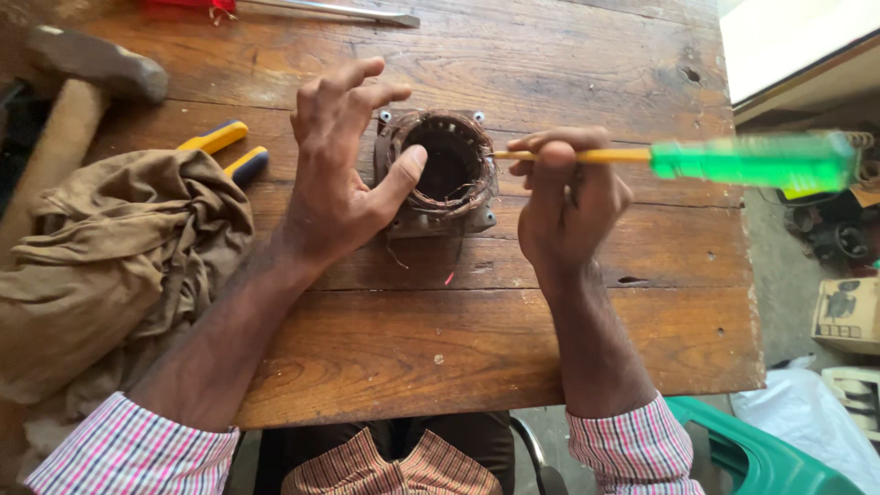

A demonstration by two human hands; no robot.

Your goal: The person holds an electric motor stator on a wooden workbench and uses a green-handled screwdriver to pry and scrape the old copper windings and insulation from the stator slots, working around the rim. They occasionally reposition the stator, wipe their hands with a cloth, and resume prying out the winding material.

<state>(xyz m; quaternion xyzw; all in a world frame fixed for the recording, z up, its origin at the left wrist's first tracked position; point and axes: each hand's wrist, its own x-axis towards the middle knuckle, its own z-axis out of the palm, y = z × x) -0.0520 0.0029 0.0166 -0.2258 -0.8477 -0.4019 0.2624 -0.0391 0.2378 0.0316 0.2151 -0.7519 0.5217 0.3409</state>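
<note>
Head view, looking straight down; a motor stator (438,174) with copper windings is seen near the middle of a worn wooden table (550,321), square metal frame flat on the boards, round bore facing up. It sits right between the two hands; the left hand (344,170) is placed on its left side, fingers spread and curled above the frame, thumb pressed against the coil at the left edge of the bore. The right hand (568,197) is held just to the right of the stator, fingers closed around the yellow shaft of a screwdriver (678,158); the tip is pointed left at the windings on the right rim, while the green see-through handle is stuck out to the right past the table edge, a bit blurred; whether the tip is actually touching the copper can't be made out. A couple of thin wires, one red, are trailed out from under the stator toward the person.

Off to the left, a crumpled brown cloth (119,266) is piled up; pliers (225,151) with yellow and blue grips are poked out from behind it; a hammer (78,87) with a wooden handle is laid at the top left corner.
</note>
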